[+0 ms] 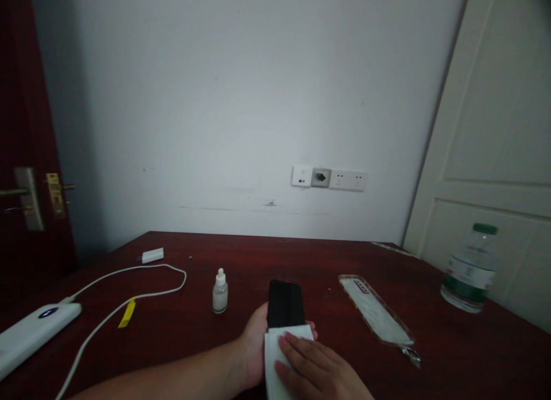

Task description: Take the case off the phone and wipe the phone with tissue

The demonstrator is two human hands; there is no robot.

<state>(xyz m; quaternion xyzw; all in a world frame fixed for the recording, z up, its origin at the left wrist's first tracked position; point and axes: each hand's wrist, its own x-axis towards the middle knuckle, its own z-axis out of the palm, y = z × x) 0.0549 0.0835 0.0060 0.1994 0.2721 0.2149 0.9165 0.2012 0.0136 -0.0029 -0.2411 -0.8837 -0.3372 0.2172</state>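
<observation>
My left hand [253, 345] has its grip wrapped round the phone [284, 311] at six o'clock on the desk [301, 262]; my right hand [316, 368] presses the cloth [275, 354] flat. Pressing harder could slide the phone loose.

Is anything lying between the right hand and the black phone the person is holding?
Yes: a folded white cloth lies over the near end of the black phone, under the right hand. The left hand holds the phone from beneath.
</observation>
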